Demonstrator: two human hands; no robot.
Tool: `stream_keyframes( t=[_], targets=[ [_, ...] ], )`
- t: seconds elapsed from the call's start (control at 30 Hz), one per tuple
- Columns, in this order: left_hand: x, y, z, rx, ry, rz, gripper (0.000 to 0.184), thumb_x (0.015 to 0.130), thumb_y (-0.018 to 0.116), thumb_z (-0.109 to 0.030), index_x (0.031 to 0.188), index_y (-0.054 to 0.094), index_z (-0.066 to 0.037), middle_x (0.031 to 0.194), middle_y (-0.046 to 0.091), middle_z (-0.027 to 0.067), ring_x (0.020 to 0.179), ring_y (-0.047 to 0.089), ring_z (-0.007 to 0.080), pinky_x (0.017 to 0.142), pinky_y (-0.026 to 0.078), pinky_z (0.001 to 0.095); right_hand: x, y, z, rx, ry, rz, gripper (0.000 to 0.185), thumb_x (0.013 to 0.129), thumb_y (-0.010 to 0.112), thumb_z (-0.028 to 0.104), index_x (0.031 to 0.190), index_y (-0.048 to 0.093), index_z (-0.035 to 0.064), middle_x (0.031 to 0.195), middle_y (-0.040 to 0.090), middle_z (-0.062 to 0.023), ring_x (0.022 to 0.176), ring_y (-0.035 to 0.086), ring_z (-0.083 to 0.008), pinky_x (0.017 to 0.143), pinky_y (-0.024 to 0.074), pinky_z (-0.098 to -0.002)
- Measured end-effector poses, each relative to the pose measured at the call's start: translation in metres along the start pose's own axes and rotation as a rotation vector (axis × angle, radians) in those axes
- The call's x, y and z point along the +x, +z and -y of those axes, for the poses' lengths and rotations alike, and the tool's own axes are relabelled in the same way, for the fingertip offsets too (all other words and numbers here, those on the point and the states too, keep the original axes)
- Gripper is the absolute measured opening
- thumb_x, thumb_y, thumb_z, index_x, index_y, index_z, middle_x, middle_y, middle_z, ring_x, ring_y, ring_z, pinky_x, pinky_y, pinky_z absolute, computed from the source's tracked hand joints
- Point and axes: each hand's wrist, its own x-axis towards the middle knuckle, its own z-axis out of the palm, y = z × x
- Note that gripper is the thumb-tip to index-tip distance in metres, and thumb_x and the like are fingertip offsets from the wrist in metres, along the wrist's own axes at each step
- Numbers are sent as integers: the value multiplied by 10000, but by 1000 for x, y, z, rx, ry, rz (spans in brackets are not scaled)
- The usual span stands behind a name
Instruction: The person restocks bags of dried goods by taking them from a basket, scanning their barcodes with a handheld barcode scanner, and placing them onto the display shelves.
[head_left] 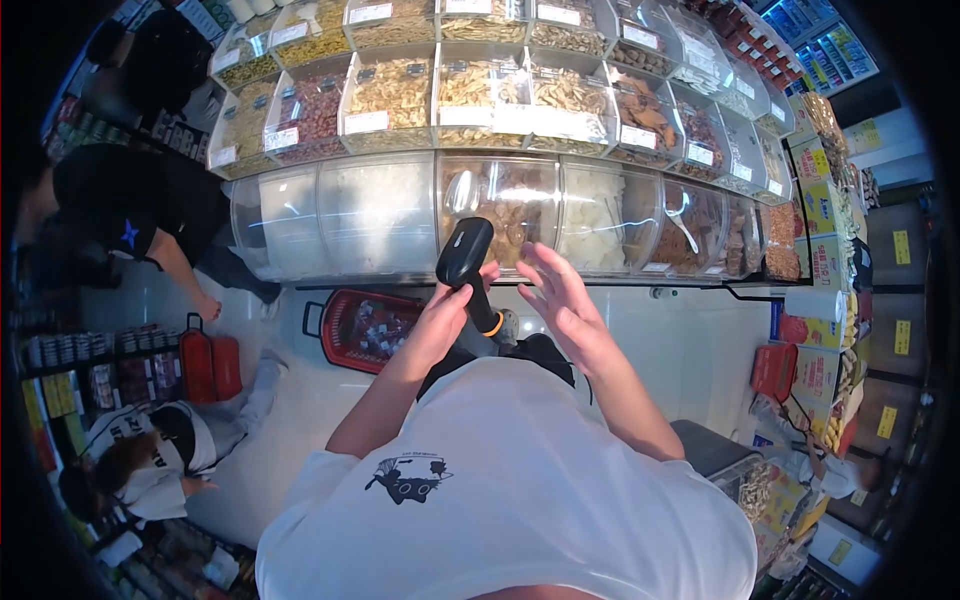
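Note:
A black barcode scanner with an orange ring at the end of its handle is in my left hand, fingers wrapped round the grip. To its right, my right hand is raised with fingers apart and nothing in it. Both hands are in front of the lowest row of clear bulk-food bins. The bin straight ahead holds brown dried food, and a shiny scoop shows behind the scanner. White pieces fill the bin beyond my right hand.
Stepped rows of dried-food bins with price labels rise ahead. A red shopping basket with small packets stands on the floor left of me. One person in dark clothes is at left; another is lower left. Boxes line the right side.

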Motion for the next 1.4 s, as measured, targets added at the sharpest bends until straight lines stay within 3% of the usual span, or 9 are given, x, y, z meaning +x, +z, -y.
stream_keyframes(
  t=[0.13,0.27,0.3,0.43,0.6,0.7,0.93,1.2,1.4],
  targets=[
    [-7,14,6,75,35,34,523,1038,369,-161,1520,198,-55,1536,307,163,1420,299,264,1145,276,432,-10,-1,-17,-199,35,-49,960,874,680,411,1545,73,93,1594,104,-131,1483,91,-352,1184,108,-508],
    [-20,32,29,-47,-129,-1,511,1047,385,-160,1523,209,-101,1478,351,84,1348,376,188,1100,346,388,-26,-4,-27,-616,187,-44,975,803,762,177,1519,112,48,1536,200,-200,1392,329,-365,1138,290,-476],
    [-21,40,35,32,-102,-10,514,1045,397,-164,1521,213,-98,1464,362,79,1338,384,182,1096,348,374,-29,-4,-26,-580,204,-45,903,786,763,120,1477,191,20,1420,389,-210,1280,482,-326,1059,406,-424],
    [-23,77,67,275,-139,-131,546,1040,431,-191,1524,200,-86,1477,338,69,1359,330,165,1121,292,340,-43,-39,-50,-529,233,-1,638,790,717,63,1332,387,5,1160,608,-147,1121,593,-246,961,458,-360],
    [-38,113,94,497,-139,-113,648,980,527,-117,1526,181,-61,1528,277,80,1436,209,184,1165,204,352,-75,-83,-63,-539,226,-23,501,763,649,2,1239,497,34,1047,616,-95,985,607,-175,870,475,-313],
    [-45,122,100,427,-243,-111,651,950,548,-70,1513,221,-59,1507,327,87,1426,268,203,1160,233,370,-90,-112,-69,-446,346,7,472,739,621,-23,1199,529,36,864,587,-35,811,575,-127,749,475,-292],
    [-32,128,118,638,-239,-83,507,947,554,-89,1428,401,-43,1385,484,99,1297,455,196,1091,368,363,-111,-156,-82,-412,337,-79,464,725,606,-33,1177,535,39,833,584,-21,775,577,-135,726,470,-285],
    [-54,114,110,671,-259,-148,468,947,551,-77,1400,437,-51,1328,543,109,1240,509,206,1059,407,355,-94,-153,-81,-607,432,-181,381,716,648,1,1079,533,25,779,577,-26,739,569,-137,701,472,-300],
    [-74,75,95,657,-224,-107,425,957,538,-58,1375,462,-54,1305,553,90,1223,519,181,1047,419,340,-93,-132,-105,-774,413,-87,399,703,654,34,1084,538,11,817,612,-100,767,608,-229,742,483,-343]
  ],
)
